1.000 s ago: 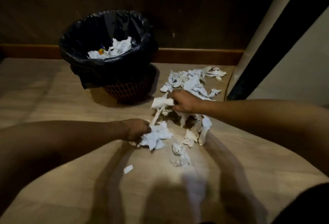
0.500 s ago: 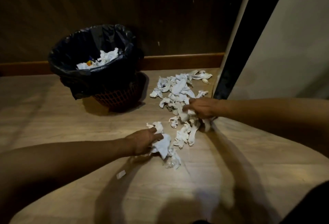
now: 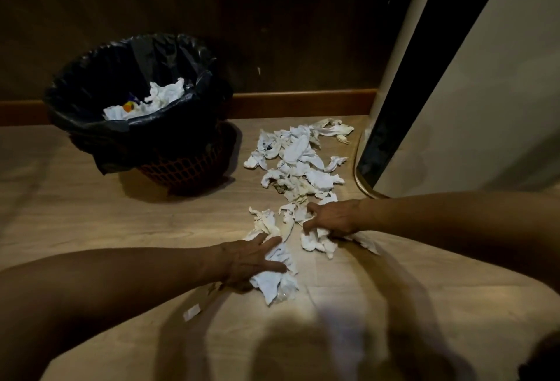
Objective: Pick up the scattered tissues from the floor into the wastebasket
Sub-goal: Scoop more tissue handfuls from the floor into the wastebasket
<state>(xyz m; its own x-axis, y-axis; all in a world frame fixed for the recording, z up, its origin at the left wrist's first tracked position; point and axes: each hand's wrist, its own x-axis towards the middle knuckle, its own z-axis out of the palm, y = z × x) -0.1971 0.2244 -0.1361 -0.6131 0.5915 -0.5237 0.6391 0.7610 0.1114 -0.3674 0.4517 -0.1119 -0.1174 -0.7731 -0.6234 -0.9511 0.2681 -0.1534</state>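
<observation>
A wastebasket (image 3: 181, 168) of orange mesh with a black liner stands at the back left, and some tissues (image 3: 165, 94) lie inside it. To its right, a heap of crumpled white tissues (image 3: 298, 155) is spread over the wooden floor. My left hand (image 3: 250, 259) lies on the floor at the near end of the heap, thumb and fingers closed around a tissue clump (image 3: 277, 282). My right hand (image 3: 335, 218) is just to the right, with its fingers curled down onto a few tissues (image 3: 318, 241). A small paper scrap (image 3: 191, 311) lies alone near my left forearm.
A dark wall with a wooden baseboard (image 3: 303, 102) runs behind the basket and the heap. A white panel with a black edge and rounded corner (image 3: 391, 138) stands on the floor close to the right of the tissues. My shadow covers the near floor.
My right hand has come back from the middle of the heap to the near tissues. My left hand keeps its clump and has shifted only a little.
</observation>
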